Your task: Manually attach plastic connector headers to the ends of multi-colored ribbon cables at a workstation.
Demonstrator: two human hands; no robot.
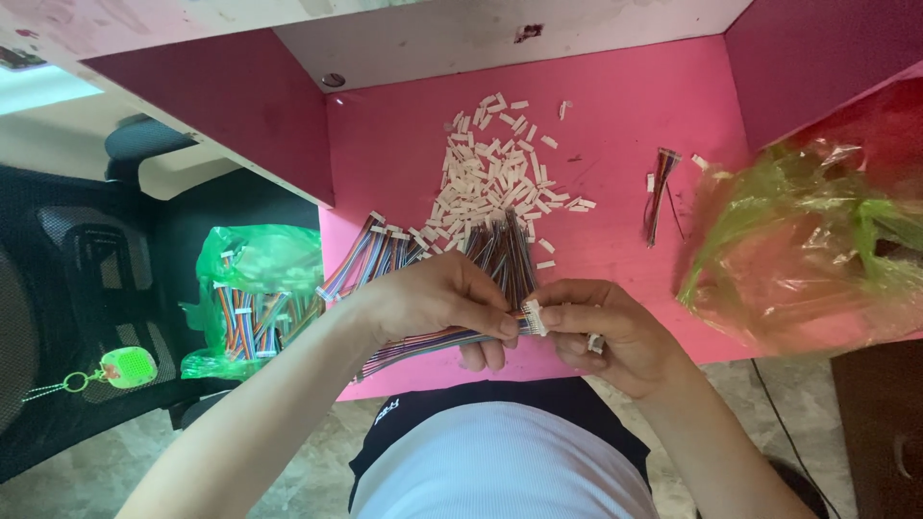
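Observation:
My left hand (437,300) grips a flat multicoloured ribbon cable (409,348) near its end, just above the pink table's front edge. My right hand (608,332) pinches a small white plastic connector (535,317) against that cable's end; another white connector (595,342) sits lower in its fingers. Both hands meet at the connector. Beyond them lies a bundle of similar coloured cables (500,245) with white ends. A heap of loose white connectors (490,168) is spread farther back on the table.
A green plastic bag (252,288) with several cables hangs left of the pink table (625,125). A crumpled clear-green bag (808,245) lies at right. A few dark wires (659,192) rest near it. A black mesh chair (77,288) stands left.

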